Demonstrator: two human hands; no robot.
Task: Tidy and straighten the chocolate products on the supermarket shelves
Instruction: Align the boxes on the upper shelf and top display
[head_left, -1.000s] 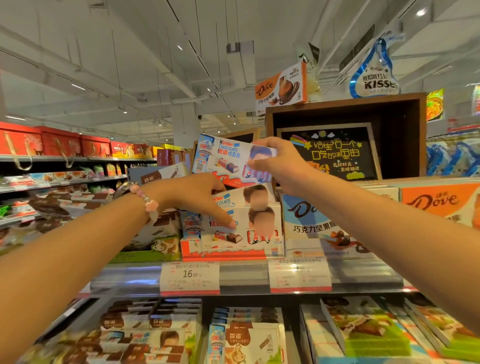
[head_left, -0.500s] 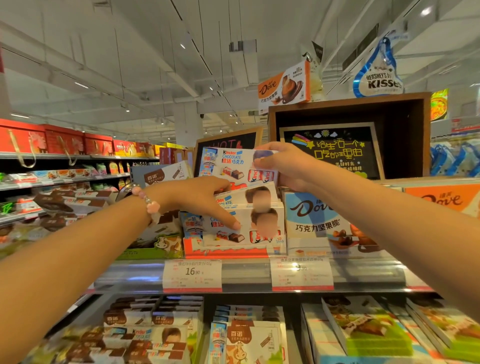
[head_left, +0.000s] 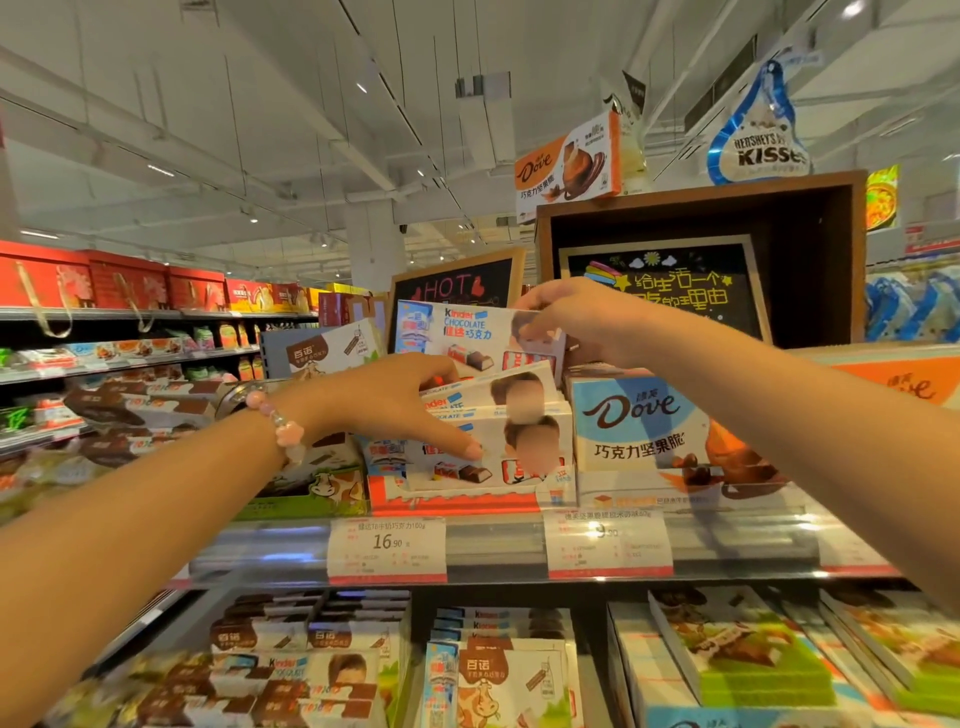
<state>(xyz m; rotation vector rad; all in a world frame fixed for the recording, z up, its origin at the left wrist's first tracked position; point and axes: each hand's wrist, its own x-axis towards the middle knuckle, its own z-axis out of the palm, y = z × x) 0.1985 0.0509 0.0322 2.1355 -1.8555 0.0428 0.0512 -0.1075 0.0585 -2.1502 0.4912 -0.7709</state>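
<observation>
On the top shelf stands a row of white Kinder chocolate boxes (head_left: 467, 457) in a red display tray (head_left: 457, 501). My right hand (head_left: 576, 317) pinches the top right corner of one Kinder box (head_left: 467, 338) and holds it upright behind the row. My left hand (head_left: 400, 400) reaches in from the left. Its fingers lie on the leaning boxes, with the forefinger pressed on the front box's face. A pink bead bracelet (head_left: 283, 426) is on my left wrist.
A blue Dove carton (head_left: 644, 431) stands right of the Kinder tray. Brown-and-green milk chocolate boxes (head_left: 311, 483) sit to the left. Price tags (head_left: 387, 545) hang on the shelf rail. The lower shelf (head_left: 498, 670) holds several chocolate boxes. A wooden sign box (head_left: 696, 260) rises behind.
My right hand has lowered the held Kinder box down behind the row. My left hand has stayed on the front boxes.
</observation>
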